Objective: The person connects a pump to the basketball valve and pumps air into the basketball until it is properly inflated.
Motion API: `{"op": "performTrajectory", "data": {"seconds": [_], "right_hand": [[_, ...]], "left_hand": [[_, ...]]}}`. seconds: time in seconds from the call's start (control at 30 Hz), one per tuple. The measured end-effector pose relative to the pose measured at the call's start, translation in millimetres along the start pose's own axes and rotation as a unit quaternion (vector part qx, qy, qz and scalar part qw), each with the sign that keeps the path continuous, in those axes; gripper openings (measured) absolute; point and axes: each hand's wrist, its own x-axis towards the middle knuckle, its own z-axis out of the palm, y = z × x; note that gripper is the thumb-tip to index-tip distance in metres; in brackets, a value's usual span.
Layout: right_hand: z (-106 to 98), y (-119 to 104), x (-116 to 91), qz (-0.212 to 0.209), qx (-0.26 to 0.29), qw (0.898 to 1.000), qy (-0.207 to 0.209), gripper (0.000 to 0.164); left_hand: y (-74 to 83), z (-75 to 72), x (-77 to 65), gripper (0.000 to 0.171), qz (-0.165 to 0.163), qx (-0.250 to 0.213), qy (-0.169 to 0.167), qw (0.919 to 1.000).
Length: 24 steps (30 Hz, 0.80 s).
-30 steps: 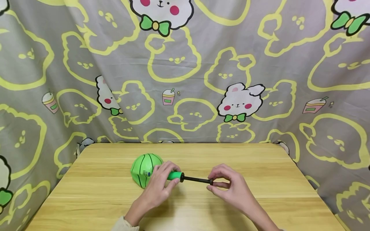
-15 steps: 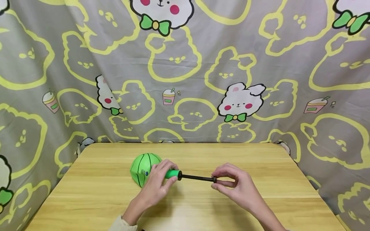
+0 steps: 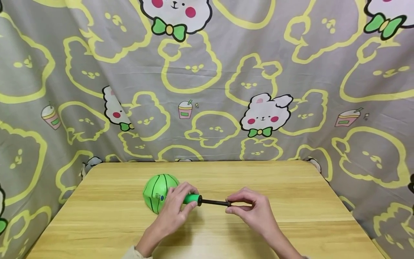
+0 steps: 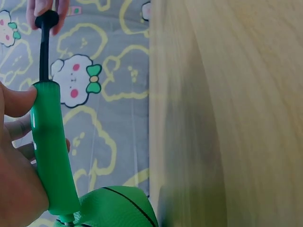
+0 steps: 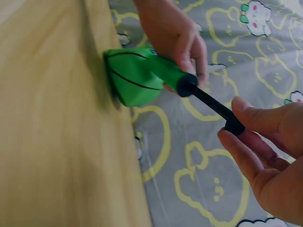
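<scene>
A green ball [image 3: 154, 191] with black lines sits on the left of the tabletop, its side dented and slack. My left hand [image 3: 175, 208] grips the green barrel [image 3: 193, 199] of a small hand pump beside it. In the left wrist view, the barrel's lower end [image 4: 64, 205] meets the ball [image 4: 120, 205] through a short narrow piece. From the other end sticks a black rod [image 3: 214, 202], partly drawn out. My right hand [image 3: 253, 210] pinches the black handle [image 5: 234, 126] at the rod's tip between thumb and fingers. Pump and hands are above the table.
The wooden table [image 3: 275, 180] spreads out around the hands. Behind it and at both sides hangs a grey curtain [image 3: 207, 90] printed with yellow outlines and white rabbits.
The rod came a little further out half a second ago. Now my right hand has moved left and more of the rod is inside the barrel. My left hand keeps its grip.
</scene>
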Motion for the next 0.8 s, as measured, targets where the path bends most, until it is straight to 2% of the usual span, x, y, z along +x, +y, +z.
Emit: {"op": "performTrajectory", "data": {"seconds": [0.27,0.5,0.8], "right_hand": [[20,12,-2,0.017,0.014,1.000,0.019,0.023],[36,13,3,0.032,0.016,0.999,0.025,0.022],[52,18,6,0.012,0.011,1.000,0.010,0.022]], "left_hand": [[2.8,3.2,-1.4,0.017,0.003,0.009,-0.010,0.9999],[4.4,3.6,-2.9,0.017,-0.005,0.004,-0.011,0.9999],[5.1,5.1,-2.8,0.017,-0.002,0.011,-0.023,0.9997]]}}
